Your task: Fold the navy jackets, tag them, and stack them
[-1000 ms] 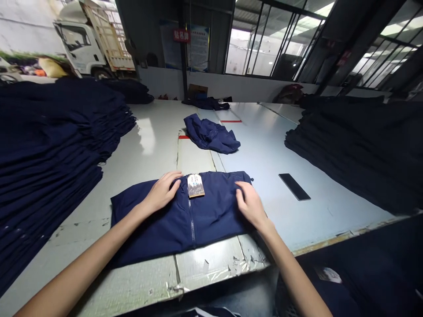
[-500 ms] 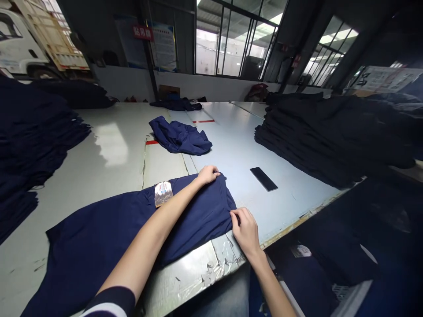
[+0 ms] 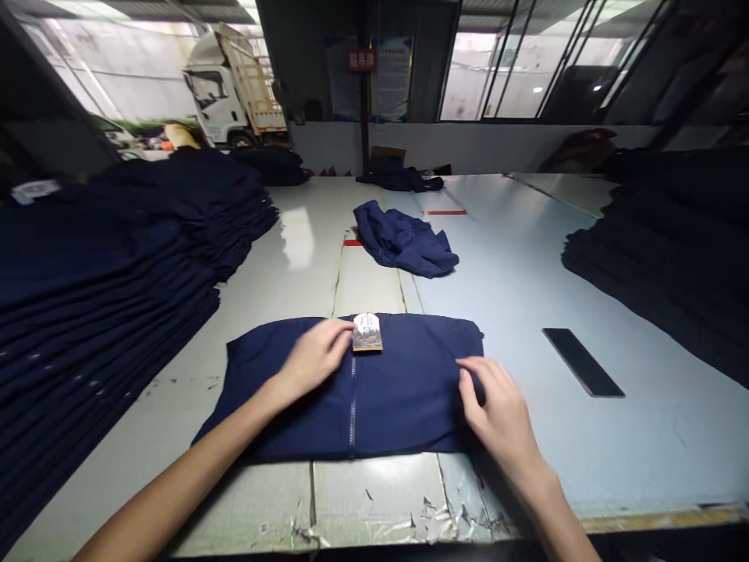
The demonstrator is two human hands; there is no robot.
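A navy zip jacket (image 3: 403, 406) lies folded into a flat rectangle on the pale table (image 3: 374, 499), with its zipper (image 3: 353, 406) running down the middle. A paper hang tag (image 3: 367, 332) rests at its top edge. My left hand (image 3: 314, 359) lies flat on the jacket, its fingertips just beside the tag. My right hand (image 3: 497, 414) is at the jacket's right edge, with its curled fingers gripping the folded cloth.
Tall stacks of folded navy garments (image 3: 105, 265) fill the left side, and more (image 3: 661, 250) stand on the right. A crumpled navy garment (image 3: 403, 238) lies farther along the table. A black phone (image 3: 582, 361) lies to the right. Torn tape patches the table's front edge.
The jacket has gone from spread wide to a compact folded rectangle. My left arm no longer crosses it and now rests by the tag. The view has swung to the right.
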